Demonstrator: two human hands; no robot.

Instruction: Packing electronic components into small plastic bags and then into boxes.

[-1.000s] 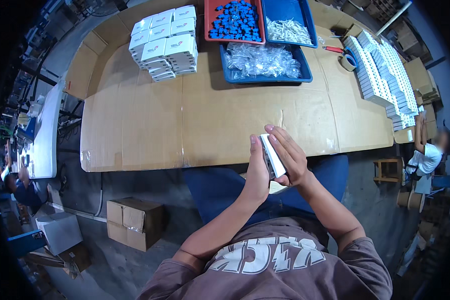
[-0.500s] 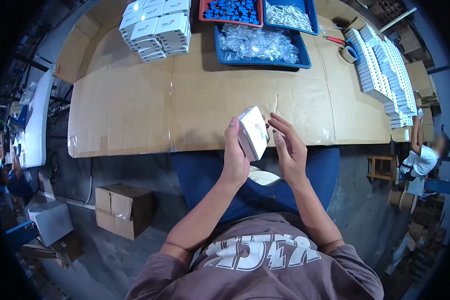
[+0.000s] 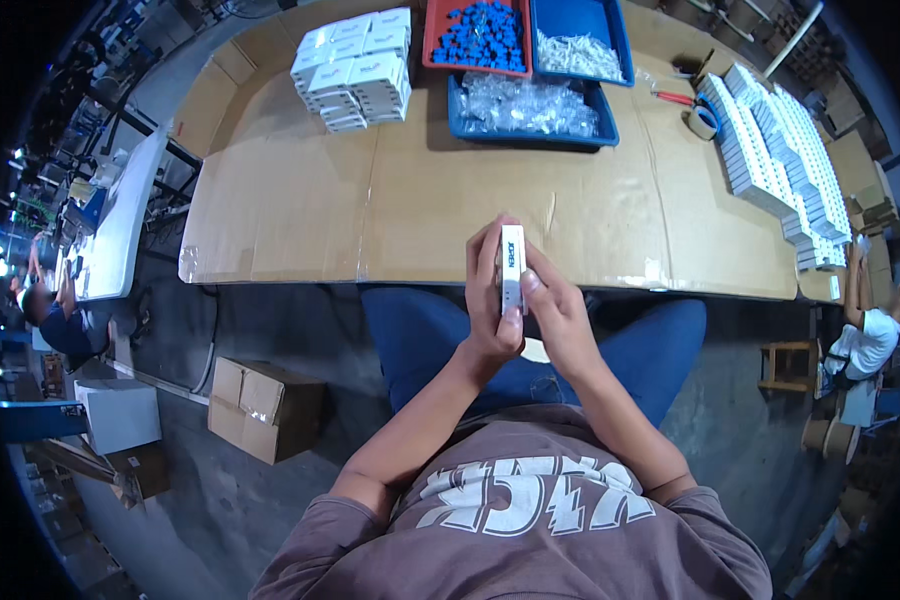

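A small white box (image 3: 512, 262) stands on edge between my two hands, its narrow printed side turned up toward me. My left hand (image 3: 490, 300) grips it from the left, thumb at the near end and fingers along the far side. From the right, my right hand (image 3: 560, 315) closes on the same box, with its thumb against the printed side. Both hands are above my lap, at the near edge of the cardboard-covered table (image 3: 450, 220). The box's broad faces are mostly hidden by my fingers.
Stacked white boxes (image 3: 355, 75) stand far left. A red tray (image 3: 475, 40) of blue parts, a blue tray (image 3: 582, 50) of white pieces and another blue tray (image 3: 535, 138) of clear plastic sit at the back. Long box rows (image 3: 770, 160), tape (image 3: 703, 123) and red-handled pliers (image 3: 674, 97) lie right.
The white box has turned from its broad printed face to its narrow side. My right hand, apart from it before, now holds it too. The whole view has shifted slightly.
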